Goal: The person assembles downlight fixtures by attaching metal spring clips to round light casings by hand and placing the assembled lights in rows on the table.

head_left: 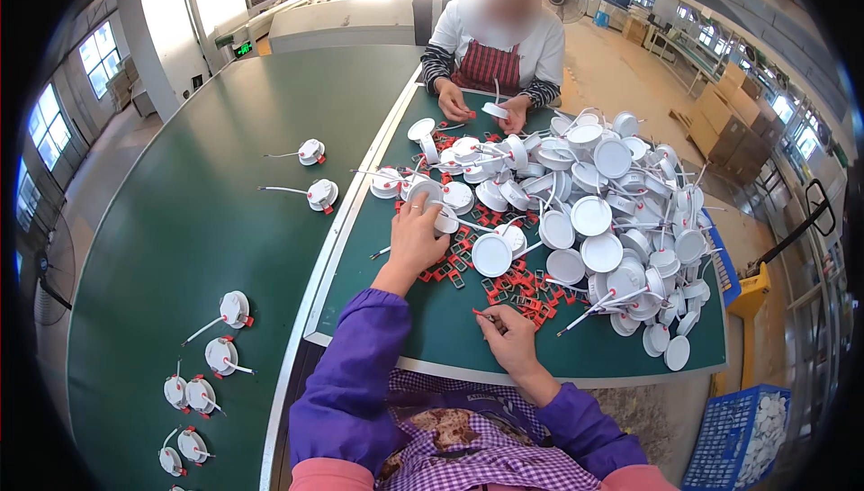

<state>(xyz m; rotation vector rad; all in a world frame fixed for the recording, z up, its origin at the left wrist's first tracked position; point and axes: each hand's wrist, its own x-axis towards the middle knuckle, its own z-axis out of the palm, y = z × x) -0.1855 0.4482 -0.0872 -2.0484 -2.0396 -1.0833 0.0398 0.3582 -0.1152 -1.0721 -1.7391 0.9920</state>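
My left hand (416, 237) reaches up to the near-left side of the heap, its fingers curled on a white round downlight (423, 189). Low at the table's front, my right hand (510, 340) pinches a small red clip (479, 313) between thumb and forefinger. Between my hands lie many loose red spring clips with metal loops (525, 296). A white downlight (492, 255) rests face up beside them. The big heap of white downlights (591, 216), with short white cables, covers the right of the green table (432, 333).
Across the table a co-worker (490, 50) holds a downlight (495, 110) and a red part. On the green belt (216, 239) to my left lie several downlights with red clips (235, 309). A blue crate (738, 441) of white parts stands at lower right.
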